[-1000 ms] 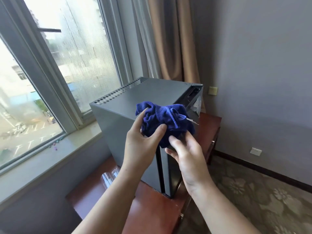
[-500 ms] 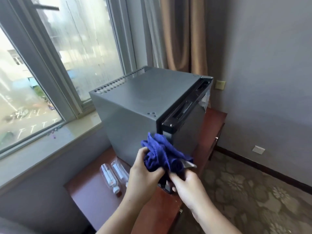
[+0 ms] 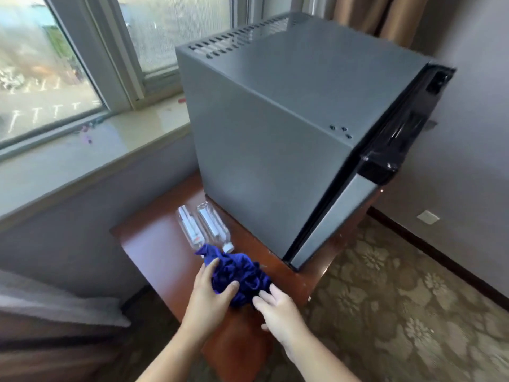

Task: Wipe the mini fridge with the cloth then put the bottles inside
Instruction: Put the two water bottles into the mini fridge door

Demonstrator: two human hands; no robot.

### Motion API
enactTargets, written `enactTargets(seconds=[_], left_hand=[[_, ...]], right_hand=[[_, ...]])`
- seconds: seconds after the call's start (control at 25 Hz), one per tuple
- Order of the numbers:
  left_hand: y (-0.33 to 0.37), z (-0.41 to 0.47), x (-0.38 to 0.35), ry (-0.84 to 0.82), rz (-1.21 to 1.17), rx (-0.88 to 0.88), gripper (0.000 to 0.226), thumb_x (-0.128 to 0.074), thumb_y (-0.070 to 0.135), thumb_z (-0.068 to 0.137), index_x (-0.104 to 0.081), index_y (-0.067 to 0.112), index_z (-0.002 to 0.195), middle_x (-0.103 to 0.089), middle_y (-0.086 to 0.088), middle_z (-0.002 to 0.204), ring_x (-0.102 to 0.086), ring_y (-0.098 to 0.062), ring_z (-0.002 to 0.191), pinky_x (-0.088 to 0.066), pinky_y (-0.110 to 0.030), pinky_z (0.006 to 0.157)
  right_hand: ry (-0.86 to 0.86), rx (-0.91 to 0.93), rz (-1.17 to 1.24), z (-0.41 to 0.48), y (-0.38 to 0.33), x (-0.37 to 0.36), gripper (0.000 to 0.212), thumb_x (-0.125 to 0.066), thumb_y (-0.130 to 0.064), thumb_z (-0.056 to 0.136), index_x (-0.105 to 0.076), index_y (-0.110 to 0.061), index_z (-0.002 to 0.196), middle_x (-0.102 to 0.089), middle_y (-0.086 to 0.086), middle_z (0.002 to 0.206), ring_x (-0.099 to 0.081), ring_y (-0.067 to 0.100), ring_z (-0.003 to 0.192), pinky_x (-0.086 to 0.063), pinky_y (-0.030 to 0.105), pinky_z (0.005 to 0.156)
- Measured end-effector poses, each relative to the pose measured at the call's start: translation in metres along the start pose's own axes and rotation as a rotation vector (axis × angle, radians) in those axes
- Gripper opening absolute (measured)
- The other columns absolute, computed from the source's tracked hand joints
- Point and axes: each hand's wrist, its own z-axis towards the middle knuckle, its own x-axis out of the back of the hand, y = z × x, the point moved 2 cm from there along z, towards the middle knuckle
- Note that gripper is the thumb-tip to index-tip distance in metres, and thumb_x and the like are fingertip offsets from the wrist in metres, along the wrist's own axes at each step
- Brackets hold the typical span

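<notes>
Blue cloth (image 3: 237,274) sits bunched on the wooden table (image 3: 154,249), near its front edge. Our left hand (image 3: 209,296) grips it, thumb and fingers curled into the folds. Our right hand (image 3: 278,307) has its fingers roughly straight, tips touching the cloth's right side.

Left bottle (image 3: 190,230) and right bottle (image 3: 213,227) lie on their sides just beyond the cloth, caps toward us, just beside the mini fridge (image 3: 275,119). The cloth's far corner reaches the left bottle's cap end; touching or overlapping, we can't tell. Fridge door (image 3: 330,224) looks closed.

Risks:
- Both bottles are round and lying flat, so dragging the cloth away could roll them toward the table's left edge.
- Loading needs the door open, and both our hands are on the cloth.
</notes>
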Motion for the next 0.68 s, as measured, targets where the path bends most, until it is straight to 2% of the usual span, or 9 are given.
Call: enactTargets(seconds=[0.04,0.08,0.16,0.28,0.36,0.4,0.48,0.56,0.68], left_hand=[[0.000,0.006,0.008,-0.019,-0.006,0.021,0.079,-0.077,0.042,0.081,-0.045,0.026,0.152,-0.051,0.000,0.153,-0.053,-0.016,0.138,-0.043,-0.042,0.117],[0.004,0.013,0.017,-0.023,0.008,0.027,0.075,-0.077,0.038,0.084,-0.046,0.026,0.151,-0.053,0.000,0.151,-0.056,-0.016,0.134,-0.044,-0.039,0.115],[0.007,0.030,0.036,0.040,0.080,-0.006,0.059,-0.075,0.029,0.090,-0.054,0.021,0.144,-0.057,-0.003,0.143,-0.059,-0.016,0.124,-0.046,-0.036,0.110],[0.006,0.059,0.063,0.136,0.174,-0.025,0.045,-0.069,0.028,0.096,-0.059,0.020,0.139,-0.053,-0.008,0.137,-0.060,-0.018,0.114,-0.045,-0.033,0.107],[-0.008,0.083,0.069,0.082,0.266,-0.014,0.043,-0.065,0.027,0.098,-0.057,0.024,0.141,-0.052,-0.007,0.128,-0.063,-0.019,0.104,-0.045,-0.029,0.100],[-0.018,0.096,0.067,0.040,0.320,-0.011,0.045,-0.062,0.028,0.099,-0.056,0.026,0.143,-0.052,-0.007,0.126,-0.064,-0.022,0.107,-0.045,-0.030,0.101],[-0.034,0.119,0.058,-0.040,0.441,-0.057,0.044,-0.056,0.031,0.102,-0.053,0.033,0.145,-0.050,-0.010,0.129,-0.059,-0.031,0.120,-0.044,-0.037,0.110],[-0.038,0.133,0.047,-0.132,0.555,-0.149,0.040,-0.048,0.038,0.104,-0.053,0.038,0.143,-0.047,-0.005,0.135,-0.049,-0.027,0.127,-0.042,-0.042,0.113],[-0.037,0.129,0.032,-0.205,0.711,-0.219,0.038,-0.037,0.051,0.105,-0.060,0.037,0.132,-0.052,0.004,0.126,-0.049,-0.024,0.120,-0.049,-0.044,0.101]], right_hand=[[0.029,-0.028,0.000,0.001,-0.008,0.002,0.070,-0.061,-0.021,0.098,-0.029,-0.009,0.159,-0.053,0.003,0.153,-0.056,0.013,0.134,-0.044,0.041,0.115],[0.043,-0.027,-0.005,0.004,-0.017,0.004,0.071,-0.062,-0.021,0.098,-0.027,-0.009,0.159,-0.050,0.005,0.155,-0.053,0.017,0.138,-0.043,0.043,0.116],[0.087,0.049,-0.050,0.011,-0.033,0.006,0.061,-0.063,-0.020,0.096,-0.042,-0.014,0.154,-0.054,0.004,0.152,-0.055,0.017,0.136,-0.043,0.036,0.115],[0.175,0.233,-0.254,0.026,-0.064,0.002,0.042,-0.062,-0.026,0.095,-0.064,-0.027,0.137,-0.065,-0.008,0.139,-0.059,0.010,0.129,-0.042,0.021,0.106],[0.163,0.323,-0.383,0.052,-0.080,-0.008,0.035,-0.058,-0.025,0.098,-0.068,-0.030,0.131,-0.066,-0.009,0.134,-0.058,0.010,0.127,-0.037,0.016,0.099],[0.150,0.359,-0.443,0.069,-0.085,-0.015,0.034,-0.056,-0.023,0.098,-0.069,-0.030,0.129,-0.065,-0.008,0.135,-0.057,0.010,0.127,-0.035,0.014,0.098],[0.113,0.389,-0.564,0.107,-0.083,-0.032,0.036,-0.053,-0.020,0.100,-0.067,-0.032,0.130,-0.060,-0.003,0.140,-0.052,0.014,0.134,-0.032,0.017,0.106],[0.040,0.355,-0.684,0.140,-0.073,-0.047,0.041,-0.048,-0.020,0.101,-0.063,-0.036,0.136,-0.050,0.005,0.151,-0.043,0.019,0.144,-0.028,0.022,0.114],[-0.056,0.292,-0.782,0.168,-0.057,-0.056,0.045,-0.047,-0.023,0.103,-0.055,-0.041,0.143,-0.034,0.013,0.163,-0.033,0.024,0.151,-0.024,0.027,0.120]])
